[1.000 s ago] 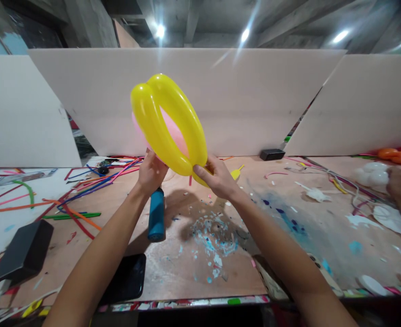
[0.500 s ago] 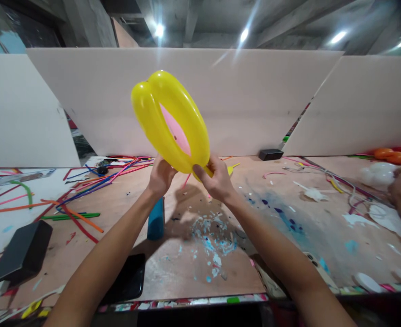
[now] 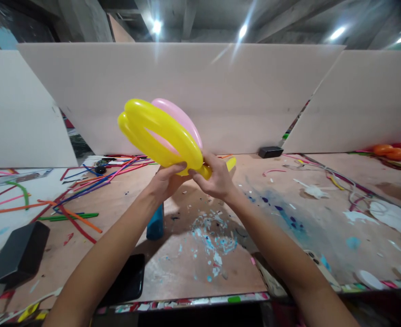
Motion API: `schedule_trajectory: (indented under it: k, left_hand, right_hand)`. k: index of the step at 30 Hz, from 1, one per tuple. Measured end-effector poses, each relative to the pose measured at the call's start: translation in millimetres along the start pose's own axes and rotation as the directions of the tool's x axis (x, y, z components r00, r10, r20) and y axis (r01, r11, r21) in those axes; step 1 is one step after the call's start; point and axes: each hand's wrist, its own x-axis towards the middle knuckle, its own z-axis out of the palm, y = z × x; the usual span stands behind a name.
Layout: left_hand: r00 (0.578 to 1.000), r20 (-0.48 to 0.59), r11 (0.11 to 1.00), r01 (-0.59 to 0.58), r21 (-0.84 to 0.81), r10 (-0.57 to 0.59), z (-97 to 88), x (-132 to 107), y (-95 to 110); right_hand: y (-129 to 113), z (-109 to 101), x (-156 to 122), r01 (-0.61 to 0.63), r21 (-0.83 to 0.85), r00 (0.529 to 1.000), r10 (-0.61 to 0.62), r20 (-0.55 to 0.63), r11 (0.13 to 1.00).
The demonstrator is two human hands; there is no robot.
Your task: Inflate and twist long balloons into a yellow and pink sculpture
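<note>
Above the table, both hands hold a twisted yellow balloon [image 3: 152, 131] whose long loops lean up and to the left. Behind it a pink balloon [image 3: 181, 119] shows, partly covered by the yellow one. My left hand [image 3: 166, 181] grips the underside of the yellow loops, its thumb on top. My right hand [image 3: 215, 175] is closed around the yellow balloon's narrow end, and a yellow tip pokes out beyond its fingers. Beneath my left hand, a blue cylinder [image 3: 155, 223] rests on the table.
Uninflated balloons [image 3: 84, 190] lie scattered at left beside a black power adapter [image 3: 18, 254]. A black phone [image 3: 128, 277] and a light-coloured phone [image 3: 271, 274] lie near the front edge. White panels [image 3: 248, 95] stand behind; a black box [image 3: 270, 152] sits against them.
The balloon has tipped down to the left and turned, so more of the pink one shows. My left thumb has come onto the yellow loops. Another person's hand at far right has left view.
</note>
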Motion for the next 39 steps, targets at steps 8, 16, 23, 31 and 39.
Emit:
schedule_trajectory:
  k: [8, 16, 23, 31, 39]
  left_hand:
    - [0.991, -0.120, 0.998, -0.067, -0.003, 0.066, 2.8, 2.5, 4.6]
    - [0.999, 0.031, 1.000, -0.015, -0.019, 0.016, -15.7, 2.6, 4.8]
    - [0.995, 0.100, 0.993, -0.010, 0.115, -0.002, -21.8, -0.8, 4.3]
    - [0.979, -0.115, 0.977, -0.148, 0.155, 0.167, -30.5, 5.1, 2.6]
    - [0.993, 0.111, 0.955, 0.007, 0.297, -0.042, -53.8, -3.1, 5.4]
  right_hand:
    - [1.6, -1.3, 2.5, -0.019, -0.044, 1.000, 0.019, 0.002, 0.999]
    - [8.6, -14.4, 10.4, -0.421, 0.371, 0.905, 0.356, 0.234, 0.827]
    - [8.2, -11.9, 9.7, -0.571, 0.417, 0.818, 0.446, 0.363, 0.707]
    - [-1.4, -13.7, 12.2, -0.407, 0.105, 0.912, 0.409, -0.002, 0.908]
    - [0.6, -9.7, 13.6, -0.500, 0.344, 0.815, 0.297, 0.497, 0.795]
